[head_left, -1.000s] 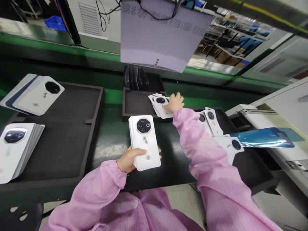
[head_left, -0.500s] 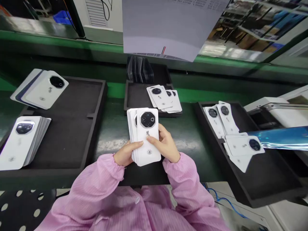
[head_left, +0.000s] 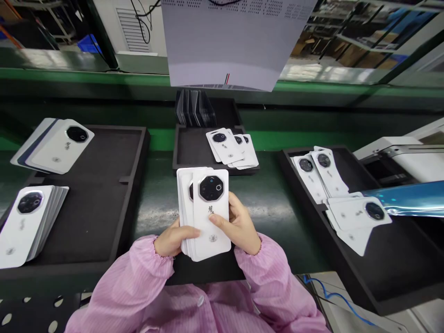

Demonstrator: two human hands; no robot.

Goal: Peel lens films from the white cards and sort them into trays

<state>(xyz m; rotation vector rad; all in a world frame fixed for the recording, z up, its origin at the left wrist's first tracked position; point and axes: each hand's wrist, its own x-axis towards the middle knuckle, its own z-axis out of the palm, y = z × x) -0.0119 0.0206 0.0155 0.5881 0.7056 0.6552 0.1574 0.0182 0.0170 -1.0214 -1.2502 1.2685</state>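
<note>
A stack of thin white phone back panels (head_left: 212, 231), each with a dark octagonal camera print near the top, is held upright in front of my chest. My left hand (head_left: 176, 237) is closed on the left side of the stack, thumb lying across its front. On the right edge, my right hand (head_left: 240, 226) grips the front panel, with its thumb pressed on the printed marking. That front panel sits shifted right of those behind it, whose camera print partly shows. Fingers behind the stack are hidden.
At left, a black tray (head_left: 135, 185) bears two groups of fanned white panels (head_left: 29, 226). A middle tray (head_left: 189, 148) holds several panels and dark sheets (head_left: 194, 108) standing behind. The right tray (head_left: 398, 273) has more panels, with blue film (head_left: 416, 199) across it. A light-coloured housing (head_left: 222, 51) overhangs.
The front panel has shifted slightly right against the panels behind, which show a wider strip at left. My head view has tilted a little, so hands and trays appear lower.
</note>
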